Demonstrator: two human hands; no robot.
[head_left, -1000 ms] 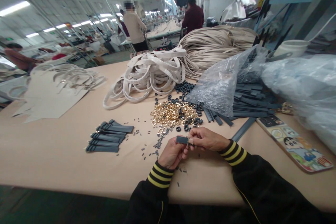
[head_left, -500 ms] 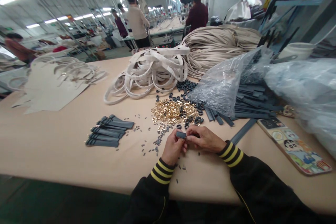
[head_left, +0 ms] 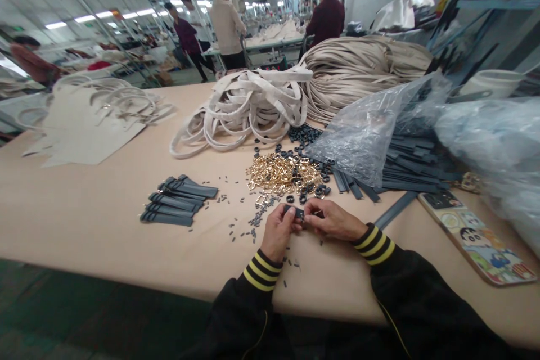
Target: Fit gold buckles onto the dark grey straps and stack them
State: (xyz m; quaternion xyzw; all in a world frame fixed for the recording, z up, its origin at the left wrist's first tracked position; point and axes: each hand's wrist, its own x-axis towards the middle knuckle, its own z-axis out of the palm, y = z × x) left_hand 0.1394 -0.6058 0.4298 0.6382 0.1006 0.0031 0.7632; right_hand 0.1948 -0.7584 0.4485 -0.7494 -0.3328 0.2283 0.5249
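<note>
Between my two hands is a dark blue-grey strap (head_left: 294, 211), much of it covered by fingers. My left hand (head_left: 278, 229) is closed on it, thumb on top. My right hand (head_left: 333, 219) pinches at the strap's right end, where a small bit of metal shows; fingers hide the details. Just beyond lies a pile of gold buckles (head_left: 282, 173) with dark keeper loops (head_left: 302, 199) around it. Small dark cut pieces (head_left: 256, 217) are scattered left of my left hand. Farther left rest several straps fitted with buckles (head_left: 172, 201), lying side by side.
Loose dark straps (head_left: 411, 160) lie at the right under a clear plastic bag (head_left: 358, 135). A phone in a cartoon case (head_left: 476, 239) is near my right sleeve. Bundled beige strips (head_left: 363, 67) and white webbing loops (head_left: 248, 107) stand at the back. Beige panels (head_left: 88, 129) lie far left.
The strap has turned and tilted in my fingers, and my right hand has shifted, with a dark end now showing by its fingers. The whole view has moved slightly.
</note>
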